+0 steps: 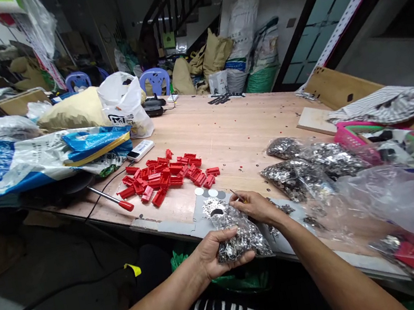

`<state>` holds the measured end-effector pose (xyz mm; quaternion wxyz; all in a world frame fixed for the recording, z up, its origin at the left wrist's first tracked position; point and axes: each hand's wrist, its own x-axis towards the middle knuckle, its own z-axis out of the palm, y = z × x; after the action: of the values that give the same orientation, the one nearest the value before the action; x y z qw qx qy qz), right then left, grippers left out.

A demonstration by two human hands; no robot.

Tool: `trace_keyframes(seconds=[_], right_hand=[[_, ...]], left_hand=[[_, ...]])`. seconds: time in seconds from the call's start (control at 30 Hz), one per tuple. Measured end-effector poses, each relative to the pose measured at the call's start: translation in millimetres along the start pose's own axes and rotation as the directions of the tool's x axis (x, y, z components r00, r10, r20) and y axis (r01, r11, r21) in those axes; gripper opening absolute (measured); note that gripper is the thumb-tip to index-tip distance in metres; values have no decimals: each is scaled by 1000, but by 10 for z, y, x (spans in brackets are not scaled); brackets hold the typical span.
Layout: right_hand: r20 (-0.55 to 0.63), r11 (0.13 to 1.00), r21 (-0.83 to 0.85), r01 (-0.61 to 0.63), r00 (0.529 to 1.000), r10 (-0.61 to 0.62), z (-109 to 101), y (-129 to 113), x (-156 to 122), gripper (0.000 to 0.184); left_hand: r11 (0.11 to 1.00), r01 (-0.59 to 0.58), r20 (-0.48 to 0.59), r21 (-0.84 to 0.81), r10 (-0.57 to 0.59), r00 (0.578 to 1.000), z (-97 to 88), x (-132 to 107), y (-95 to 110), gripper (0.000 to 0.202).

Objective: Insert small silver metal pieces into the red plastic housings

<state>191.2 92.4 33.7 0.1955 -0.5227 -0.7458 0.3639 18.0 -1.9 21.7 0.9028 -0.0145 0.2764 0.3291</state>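
Observation:
My left hand (212, 254) is closed around the lower part of a clear plastic bag of small metal parts (241, 237), at the table's front edge. Close to the bag's upper end, my right hand (256, 205) has its fingers pinched together. A thin stick-like tool (237, 195) pokes out of that pinch; its kind is too small to tell. The right fingertips appear to touch the bag's mouth. Beyond the bag, small silvery pieces (211, 206) lie heaped on a grey sheet (198, 214), beside several round discs (212, 192).
Red plastic housings (162, 176) lie in a pile at left, near a red-handled lever (125, 205). More bags of metal parts (291, 177) stand at right, beside a pink basket (348, 136). Large sacks (12, 162) cover the left end. A purple chair (156, 80) is behind the table.

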Motion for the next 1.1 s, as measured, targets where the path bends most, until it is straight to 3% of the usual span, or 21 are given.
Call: trace_keyframes(seconds=[0.33,0.53,0.8,0.97,1.1], right_hand=[[-19,999,-23,39,999,-39,1,-25,-36,24],[-38,997,77,18,999,-15,-13,-63,-52,26],[-55,988,134,83,996,-76,-220,-384,-180,28],[-166,966,198,166,977,-134,-415,-700,-366,26],[-257,919,322,229,955,-148,-423,-901,-550,24]], left_hand=[[1000,16,24,-3,-16,1000,-12,-6,-20,35],[998,-15,7,61,15,1000,-37,-1,-33,34],[959,-163,183,234,122,976,-16,-11,-11,47],[861,-309,308,403,190,932,155,-100,103,63],[665,-404,311,628,261,914,313,-184,154,55]])
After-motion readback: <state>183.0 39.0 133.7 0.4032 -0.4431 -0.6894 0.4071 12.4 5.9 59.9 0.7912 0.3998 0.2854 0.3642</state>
